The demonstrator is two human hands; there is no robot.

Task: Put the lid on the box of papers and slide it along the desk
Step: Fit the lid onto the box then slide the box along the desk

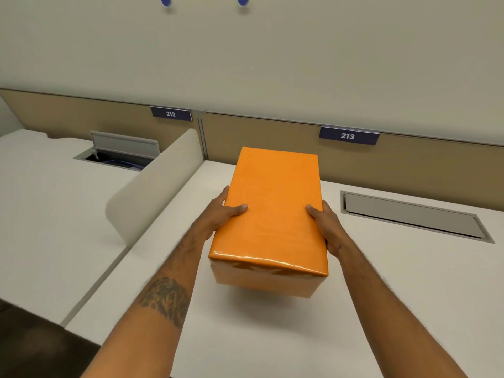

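Note:
An orange box (272, 211) stands on the white desk (272, 336) in the middle of the view, its orange lid sitting on top and covering it. The papers inside are hidden. My left hand (221, 214) grips the box's left side, thumb lying on the lid. My right hand (326, 225) grips the right side, thumb also on the lid. The box's long axis points away from me toward the back panel.
A closed grey cable hatch (414, 216) is set into the desk right of the box. A rounded white divider (155, 181) stands to the left, with a neighbouring desk and an open hatch (120, 151) beyond. Brown back panel carries labels 212 (171, 114) and 213 (347, 135).

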